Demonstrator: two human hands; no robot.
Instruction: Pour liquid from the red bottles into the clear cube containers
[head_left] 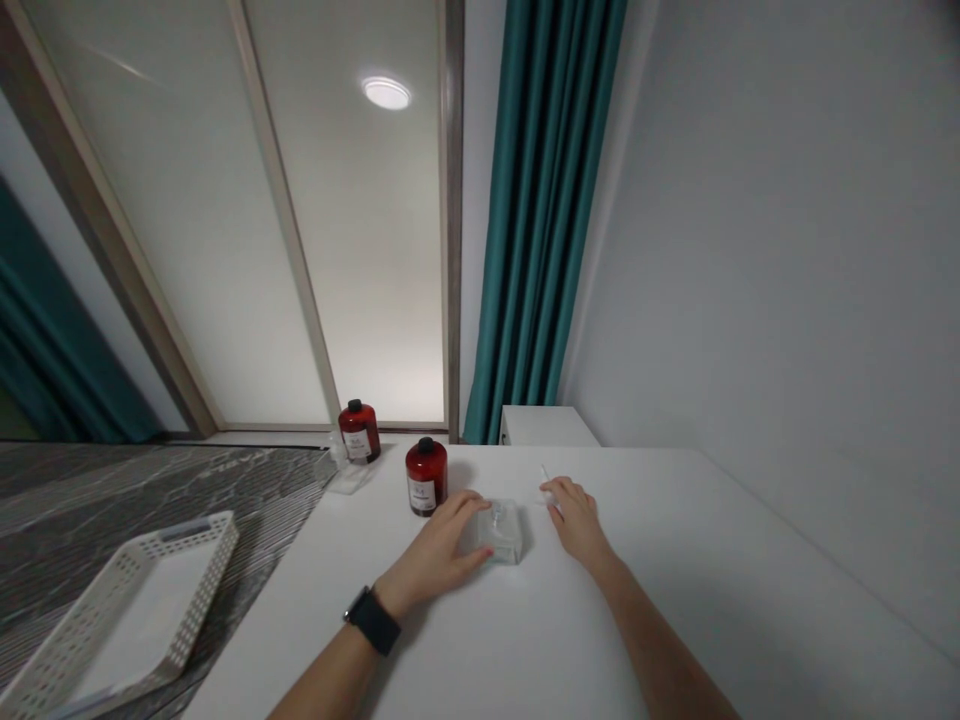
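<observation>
A square clear glass bottle (504,530) lies or stands low on the white table, its narrow neck part showing near the top. My left hand (442,550), with a black watch on the wrist, has its thumb and fingers around the left side of this bottle. To the right, my right hand (576,520) pinches a small, thin whitish piece (545,474) whose tip sticks up past the fingers; its kind is too small to make out. Just beyond my left hand is a dark red bottle (427,478) with a black cap and white label.
A second red bottle (359,432) stands at the table's far left corner, beside a clear transparent object (349,478). The white table (495,650) meets a wall on the right. Lower left, a white perforated basket (176,640) sits over grey patterned fabric (67,520).
</observation>
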